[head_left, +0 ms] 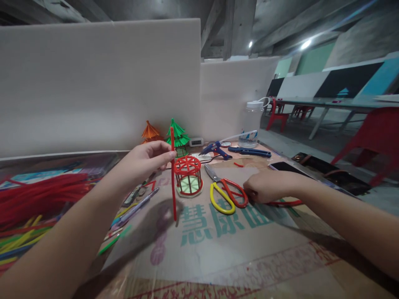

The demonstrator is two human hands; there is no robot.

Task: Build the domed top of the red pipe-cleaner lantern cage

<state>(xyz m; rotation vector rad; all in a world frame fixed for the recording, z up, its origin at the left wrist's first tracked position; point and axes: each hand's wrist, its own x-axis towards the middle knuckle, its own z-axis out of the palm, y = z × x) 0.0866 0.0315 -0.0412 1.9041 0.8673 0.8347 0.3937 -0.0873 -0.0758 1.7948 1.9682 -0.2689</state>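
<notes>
Between the thumb and fingers of my left hand (154, 155), a red pipe cleaner (173, 187) is pinched and hangs upright. Just right of it on the sheet stands a small round cage (188, 176) with red rims, dark posts and a pale base. My right hand (264, 187) is curled low at the red handle loop of the scissors (226, 193); its fingertips are mostly hidden, so what they grip cannot be made out. The scissors lie with one yellow and one red loop towards me. Another red strip (286, 202) runs out beneath my right wrist.
Behind are a green tiered roof model (176, 135), an orange one (151, 132), a blue glue gun (216, 149), blue-handled pliers (249, 151) and a water bottle (249, 124). Red pipe cleaners (43, 193) fill the left side. A phone (288, 167) lies beyond my right wrist.
</notes>
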